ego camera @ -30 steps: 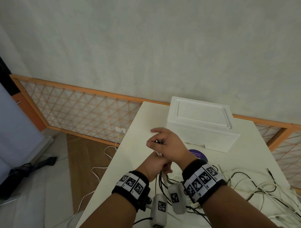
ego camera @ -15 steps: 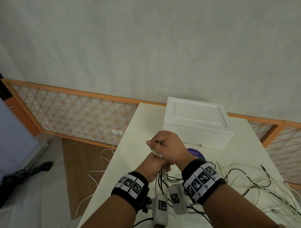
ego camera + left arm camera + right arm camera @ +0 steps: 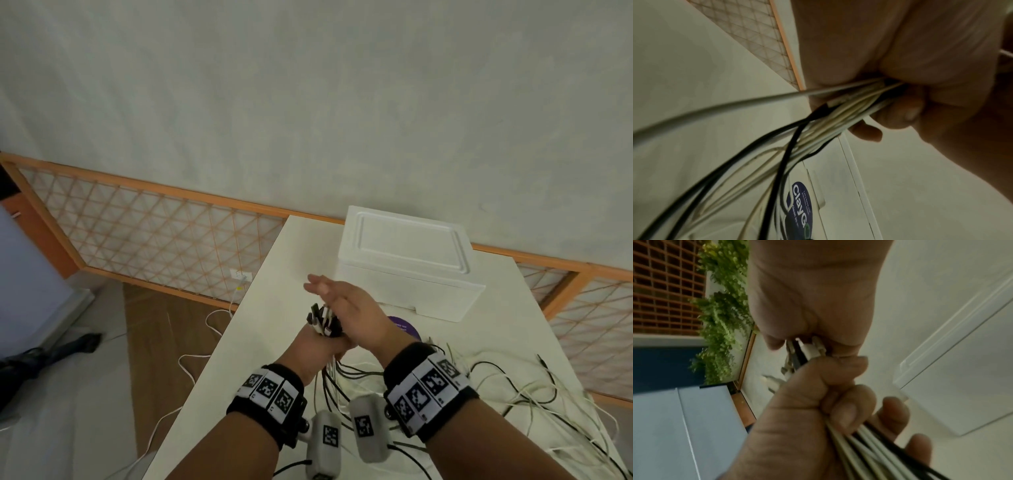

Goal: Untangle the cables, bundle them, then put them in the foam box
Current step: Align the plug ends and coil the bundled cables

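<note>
My left hand [image 3: 313,346] grips a bunch of white and black cables [image 3: 323,320] in its fist, with the plug ends sticking up out of the top. In the left wrist view its fingers [image 3: 898,112] curl round the cable bundle [image 3: 838,116]. My right hand [image 3: 346,305] lies flat over the plug ends [image 3: 807,350] with its fingers straight, the palm [image 3: 813,305] touching them. The rest of the cables [image 3: 513,397] trail loose over the table to the right. The white foam box [image 3: 404,260] stands just beyond the hands with its lid on.
A round purple label [image 3: 406,327] lies on the white table [image 3: 274,342] between the hands and the box. The table's left edge is close to my left hand. A white cord [image 3: 191,363] runs across the floor to a wall socket. An orange lattice rail [image 3: 154,233] lines the wall.
My right hand, earlier curled over the cable ends, has opened flat with straight fingers. The left hand keeps its grip on the bunch.
</note>
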Motion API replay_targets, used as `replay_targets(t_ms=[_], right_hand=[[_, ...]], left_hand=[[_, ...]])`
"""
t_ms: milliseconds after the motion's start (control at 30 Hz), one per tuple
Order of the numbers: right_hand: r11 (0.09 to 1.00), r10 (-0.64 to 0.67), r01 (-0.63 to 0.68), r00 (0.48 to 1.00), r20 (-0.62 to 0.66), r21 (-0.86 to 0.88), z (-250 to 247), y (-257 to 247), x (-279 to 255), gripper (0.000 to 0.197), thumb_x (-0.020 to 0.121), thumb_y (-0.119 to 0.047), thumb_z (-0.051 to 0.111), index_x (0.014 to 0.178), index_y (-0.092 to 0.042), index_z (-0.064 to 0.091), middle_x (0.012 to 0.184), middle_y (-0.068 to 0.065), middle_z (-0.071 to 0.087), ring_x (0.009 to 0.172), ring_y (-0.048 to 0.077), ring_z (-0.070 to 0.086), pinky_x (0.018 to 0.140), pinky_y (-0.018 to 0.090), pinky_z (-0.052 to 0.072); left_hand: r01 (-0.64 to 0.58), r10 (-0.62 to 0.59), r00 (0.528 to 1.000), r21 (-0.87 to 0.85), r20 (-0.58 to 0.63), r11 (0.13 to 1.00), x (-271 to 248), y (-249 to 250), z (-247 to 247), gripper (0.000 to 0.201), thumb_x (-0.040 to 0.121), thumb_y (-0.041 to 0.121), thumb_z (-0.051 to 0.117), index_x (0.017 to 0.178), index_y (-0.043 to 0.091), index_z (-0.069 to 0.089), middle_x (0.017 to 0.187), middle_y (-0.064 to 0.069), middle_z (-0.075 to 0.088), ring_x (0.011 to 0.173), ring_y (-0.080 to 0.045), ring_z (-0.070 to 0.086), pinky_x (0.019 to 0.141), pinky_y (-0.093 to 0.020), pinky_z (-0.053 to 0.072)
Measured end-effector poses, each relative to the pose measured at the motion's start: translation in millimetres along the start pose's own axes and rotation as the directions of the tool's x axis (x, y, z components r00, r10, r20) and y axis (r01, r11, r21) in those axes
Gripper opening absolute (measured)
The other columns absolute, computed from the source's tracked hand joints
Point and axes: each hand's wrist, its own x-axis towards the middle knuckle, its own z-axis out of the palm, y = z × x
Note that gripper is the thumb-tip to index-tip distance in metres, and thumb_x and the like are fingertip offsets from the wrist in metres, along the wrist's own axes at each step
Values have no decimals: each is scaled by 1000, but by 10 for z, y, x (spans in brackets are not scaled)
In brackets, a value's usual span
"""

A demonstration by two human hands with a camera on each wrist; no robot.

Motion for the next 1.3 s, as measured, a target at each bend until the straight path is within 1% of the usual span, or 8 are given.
replay_targets(t_ms=[167,333,433,533,700,933,1167,1300], right_hand=[[897,-225,251,968,114,-364,8,64,17,33,97,-33,48,118,-15,67,134,1,57,136,13,37,112,30,30],[865,-144,220,970,196,-452,-197,116,46,75,83,-68,39,144,-24,38,146,-4,43,134,8,37,110,25,30],[994,-102,106,978,181,-13,-315,177,17,86,80,-54,62,148,-41,11,152,-18,27,135,4,34,109,23,30],[931,-67,72,997,-26,359,-333,210,22,64,74,-51,57,134,-42,38,147,-19,36,133,0,38,108,18,33],[984,-173,168,980,-95,-63,-231,253,-72,34,95,-36,44,116,-24,67,121,-14,62,116,-11,49,103,16,34],[814,-232,195,973,2,-547,-265,192,-167,76,84,-68,22,122,-14,60,109,6,68,103,21,61,88,33,47],[863,-386,384,920,62,-329,-212,147,-122,50,86,-53,45,118,-20,65,118,-6,65,110,0,53,92,5,34],[867,-358,361,931,75,-342,-212,146,-126,49,85,-47,41,117,-21,66,116,-8,66,107,1,56,94,13,40]], left_hand=[[-34,36,999,73,-25,997,28,99,97,22,92,-5,47,97,17,51,74,8,49,79,-9,50,58,-7,43],[-43,42,996,-4,-77,999,27,77,190,7,65,13,51,71,12,54,58,0,53,56,-13,48,51,-21,41],[-79,84,993,59,-82,995,80,84,176,11,72,9,60,79,18,63,68,7,65,67,-13,61,62,-26,49],[-80,106,983,174,-147,982,163,93,194,29,77,-2,66,82,27,63,85,4,68,86,-12,66,81,-30,52],[-54,89,989,264,-122,963,175,68,265,31,73,-11,63,67,19,58,68,3,62,62,2,60,64,-17,48],[-56,85,985,191,-149,980,130,35,326,13,77,9,53,71,19,56,57,11,59,58,-2,56,56,-16,46],[-39,72,986,218,-149,975,19,238,273,29,95,5,46,75,26,49,69,11,52,64,-4,56,63,-22,49],[-54,80,993,272,-87,961,39,196,259,26,88,1,48,68,14,57,59,3,54,56,-10,54,51,-21,44]])
